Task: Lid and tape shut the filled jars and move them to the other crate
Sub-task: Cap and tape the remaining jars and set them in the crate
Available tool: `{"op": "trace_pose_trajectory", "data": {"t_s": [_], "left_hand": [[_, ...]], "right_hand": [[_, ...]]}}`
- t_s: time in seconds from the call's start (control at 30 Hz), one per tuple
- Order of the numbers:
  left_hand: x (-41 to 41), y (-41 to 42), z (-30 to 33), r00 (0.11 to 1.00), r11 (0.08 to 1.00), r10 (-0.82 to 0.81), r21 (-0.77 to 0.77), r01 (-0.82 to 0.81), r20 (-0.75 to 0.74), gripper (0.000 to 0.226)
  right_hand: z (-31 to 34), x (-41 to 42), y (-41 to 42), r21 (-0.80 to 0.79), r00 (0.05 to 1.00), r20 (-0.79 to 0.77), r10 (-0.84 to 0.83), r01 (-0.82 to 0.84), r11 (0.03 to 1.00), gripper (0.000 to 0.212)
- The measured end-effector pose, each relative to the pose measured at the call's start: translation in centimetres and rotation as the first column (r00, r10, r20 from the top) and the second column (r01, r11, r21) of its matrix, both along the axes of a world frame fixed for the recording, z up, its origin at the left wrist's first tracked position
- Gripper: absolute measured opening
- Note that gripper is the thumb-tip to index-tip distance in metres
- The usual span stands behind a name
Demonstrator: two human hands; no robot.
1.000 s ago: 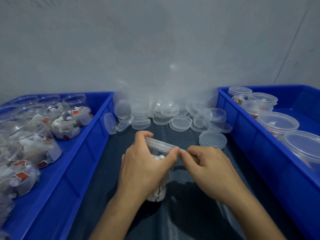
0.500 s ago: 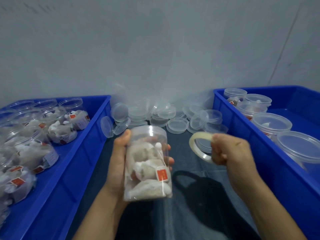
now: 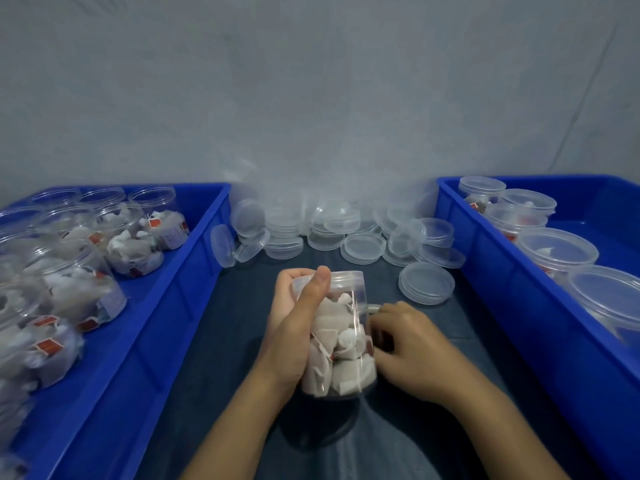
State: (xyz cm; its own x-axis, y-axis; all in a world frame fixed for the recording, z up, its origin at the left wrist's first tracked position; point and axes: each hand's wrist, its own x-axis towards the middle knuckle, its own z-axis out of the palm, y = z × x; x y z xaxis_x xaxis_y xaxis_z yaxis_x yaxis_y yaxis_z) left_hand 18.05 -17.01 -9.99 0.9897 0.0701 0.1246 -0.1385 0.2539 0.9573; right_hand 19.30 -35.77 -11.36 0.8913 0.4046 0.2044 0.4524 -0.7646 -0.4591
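Note:
A clear jar [image 3: 341, 344] filled with white tea bags stands in the middle over the dark table, a clear lid [image 3: 343, 279] on top. My left hand [image 3: 294, 327] grips the jar from the left, its thumb lying across the lid's edge. My right hand [image 3: 412, 355] is against the jar's right side and holds a clear tape roll [image 3: 374, 309], mostly hidden by the fingers. The left blue crate [image 3: 194, 271] holds several open filled jars [image 3: 135, 247]. The right blue crate [image 3: 485, 258] holds several lidded jars [image 3: 557, 251].
A heap of loose clear lids [image 3: 363, 247] lies at the back of the table against the grey wall, with one small stack of lids [image 3: 426, 284] nearer, right of the jar. The crates hem in the dark table surface [image 3: 221, 341] on both sides.
The jar was lifted and tilted up half a second ago and is now lower and upright. My right hand, then apart with the tape roll raised, has come in against the jar's right side.

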Motion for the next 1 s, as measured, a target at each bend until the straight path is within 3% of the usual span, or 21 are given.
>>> {"op": "trace_pose_trajectory", "data": {"t_s": [0.07,0.13,0.2,0.23,0.3,0.37,0.5,0.7,1.0], "left_hand": [[0.1,0.0,-0.2,1.0,1.0,0.01,0.027,-0.011,0.016,0.062],[0.1,-0.1,-0.5,0.999,0.997,0.011,0.074,-0.014,0.041,0.054],[0.0,-0.3,-0.6,0.998,0.992,0.0,0.125,-0.008,0.064,0.047],[-0.1,-0.4,-0.6,0.997,0.99,-0.009,0.143,-0.002,0.075,0.046],[-0.3,-0.7,-0.8,0.995,0.987,-0.032,0.161,0.017,0.094,0.043],[-0.3,-0.9,-1.0,0.993,0.986,-0.054,0.162,0.036,0.104,0.043],[-0.2,-1.3,-1.4,0.99,0.985,-0.066,0.168,0.044,0.128,0.057],[0.0,-1.4,-1.7,0.988,0.985,-0.097,0.153,0.078,0.123,0.063],[0.2,-1.1,-1.9,0.986,0.985,-0.132,0.12,0.12,0.097,0.047]], "right_hand": [[0.5,-0.1,0.1,0.164,0.994,0.063,-0.093,0.082,0.983,0.025],[1.1,-0.5,0.4,0.504,0.982,0.021,-0.188,0.152,0.85,0.021],[1.7,-1.2,1.0,0.774,0.991,-0.13,-0.032,0.122,0.621,0.04],[1.6,-1.6,1.4,0.825,0.982,-0.174,0.073,0.105,0.556,0.05],[1.4,-1.9,2.5,0.817,0.97,-0.192,0.149,0.073,0.572,0.065],[1.1,-2.0,3.6,0.804,0.979,-0.172,0.108,0.076,0.59,0.074],[0.4,-1.5,4.0,0.798,0.99,-0.139,-0.022,0.125,0.59,0.057],[-0.4,-1.3,4.0,0.808,0.993,-0.116,-0.03,0.112,0.578,0.047],[-0.5,-1.0,3.7,0.835,0.994,-0.099,-0.042,0.106,0.541,0.047]]}}
